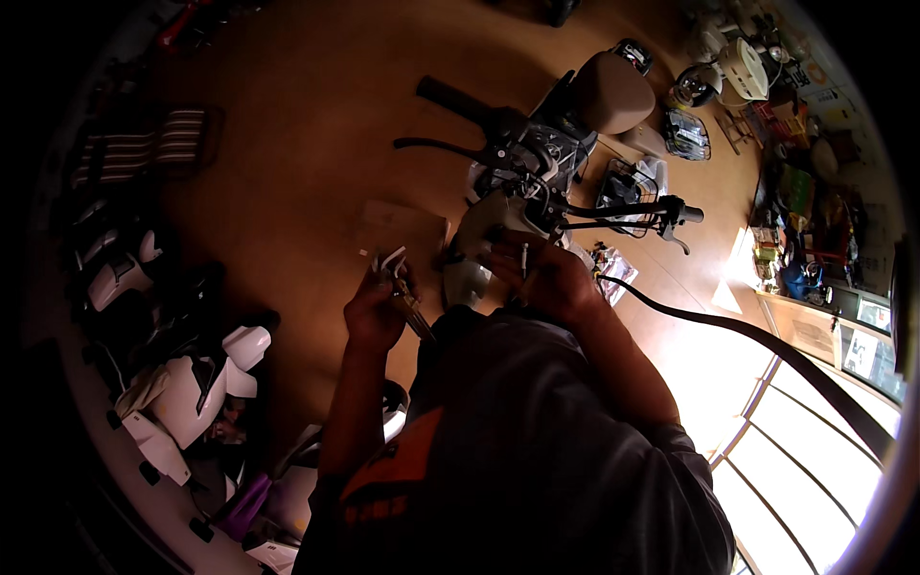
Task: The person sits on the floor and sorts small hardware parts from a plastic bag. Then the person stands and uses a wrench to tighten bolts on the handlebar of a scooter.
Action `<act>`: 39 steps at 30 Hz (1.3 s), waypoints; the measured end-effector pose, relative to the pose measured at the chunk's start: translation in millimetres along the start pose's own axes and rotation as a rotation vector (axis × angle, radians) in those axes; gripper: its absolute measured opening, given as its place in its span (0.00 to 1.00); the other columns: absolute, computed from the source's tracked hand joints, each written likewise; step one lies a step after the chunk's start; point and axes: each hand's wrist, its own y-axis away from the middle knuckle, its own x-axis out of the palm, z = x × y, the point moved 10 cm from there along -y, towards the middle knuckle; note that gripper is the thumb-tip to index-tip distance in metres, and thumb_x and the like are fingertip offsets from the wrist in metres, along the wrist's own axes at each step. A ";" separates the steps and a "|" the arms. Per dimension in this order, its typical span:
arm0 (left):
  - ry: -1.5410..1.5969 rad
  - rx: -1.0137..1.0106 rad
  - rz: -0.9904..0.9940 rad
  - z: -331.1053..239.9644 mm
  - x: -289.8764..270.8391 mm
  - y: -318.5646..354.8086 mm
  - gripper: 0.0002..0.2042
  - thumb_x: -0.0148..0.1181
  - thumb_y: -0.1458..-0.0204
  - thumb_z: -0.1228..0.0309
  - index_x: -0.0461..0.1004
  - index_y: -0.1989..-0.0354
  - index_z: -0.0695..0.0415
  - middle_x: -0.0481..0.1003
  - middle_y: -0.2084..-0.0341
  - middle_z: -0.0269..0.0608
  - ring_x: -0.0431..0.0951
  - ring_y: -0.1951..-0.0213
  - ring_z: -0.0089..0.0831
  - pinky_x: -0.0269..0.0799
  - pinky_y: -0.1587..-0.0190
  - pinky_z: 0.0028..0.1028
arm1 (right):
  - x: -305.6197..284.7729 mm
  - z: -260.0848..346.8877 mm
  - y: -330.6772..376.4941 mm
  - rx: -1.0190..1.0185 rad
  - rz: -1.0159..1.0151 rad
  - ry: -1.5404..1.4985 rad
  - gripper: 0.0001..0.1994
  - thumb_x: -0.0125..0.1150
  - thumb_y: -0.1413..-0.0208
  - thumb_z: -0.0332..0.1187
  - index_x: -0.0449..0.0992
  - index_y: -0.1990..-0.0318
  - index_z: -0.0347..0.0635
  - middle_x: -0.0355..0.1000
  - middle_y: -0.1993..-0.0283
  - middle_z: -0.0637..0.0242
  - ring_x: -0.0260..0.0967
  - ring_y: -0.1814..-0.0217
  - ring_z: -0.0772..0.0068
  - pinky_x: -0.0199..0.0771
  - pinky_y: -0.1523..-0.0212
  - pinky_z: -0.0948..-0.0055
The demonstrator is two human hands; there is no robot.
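My left hand [372,311] is closed around slim metal tools [414,314]. A bent silver end sticks out above the fingers and long shafts point down toward my shirt; their exact kind is too dark to tell. My right hand [559,280] is closed at the front of an electric scooter, with a short silver bolt-like piece [524,259] standing up at its fingers. Just beside it is the scooter's grey front panel [468,280]. Above my hands spread the black handlebars [498,134] with brake levers and cables. Shadow hides part of the right fingertips.
Behind the handlebars is the scooter's tan seat [613,93]. A flat cardboard piece [402,228] lies on the brown floor to the left. White scooters [192,398] stand at lower left, a striped folding chair [158,144] beyond. A black strap [747,331] crosses the right side.
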 end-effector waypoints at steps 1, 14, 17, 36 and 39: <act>-0.039 0.018 -0.004 -6.1 5.4 0.3 0.25 0.58 0.45 0.64 0.69 0.40 0.63 0.73 0.59 0.45 0.77 0.61 0.41 0.73 0.59 0.39 | 12.8 -3.5 0.9 0.009 0.011 0.005 0.25 0.49 0.39 0.26 0.65 0.34 0.29 0.69 0.36 0.46 0.68 0.32 0.49 0.66 0.28 0.53; 0.051 -0.153 0.058 26.8 0.7 11.8 0.18 0.61 0.45 0.65 0.70 0.49 0.60 0.72 0.58 0.46 0.75 0.59 0.38 0.69 0.55 0.38 | 10.6 -45.9 38.6 -0.008 -0.178 1.068 0.18 0.50 0.30 0.36 0.69 0.37 0.40 0.79 0.48 0.58 0.75 0.62 0.74 0.75 0.66 0.73; -0.028 -0.223 0.067 46.7 -16.1 24.9 0.19 0.62 0.42 0.61 0.70 0.48 0.60 0.72 0.58 0.45 0.76 0.57 0.39 0.70 0.53 0.39 | -40.2 -50.3 62.4 -0.122 -0.342 1.477 0.12 0.51 0.32 0.35 0.79 0.50 0.43 0.76 0.51 0.58 0.77 0.61 0.69 0.78 0.63 0.71; -0.421 -0.432 -0.200 221.3 24.1 92.4 0.12 0.52 0.36 0.64 0.72 0.51 0.58 0.79 0.63 0.48 0.81 0.62 0.41 0.77 0.55 0.41 | -307.8 -13.4 271.7 0.033 -1.152 0.976 0.11 0.57 0.38 0.33 0.78 0.53 0.40 0.79 0.59 0.58 0.78 0.53 0.60 0.78 0.50 0.62; -0.428 -0.415 -0.248 248.3 37.5 104.7 0.13 0.52 0.36 0.65 0.73 0.49 0.56 0.79 0.62 0.49 0.80 0.61 0.43 0.76 0.56 0.43 | -384.1 -21.7 284.3 0.098 -1.130 1.075 0.12 0.55 0.36 0.33 0.76 0.50 0.39 0.78 0.60 0.56 0.78 0.56 0.59 0.80 0.54 0.61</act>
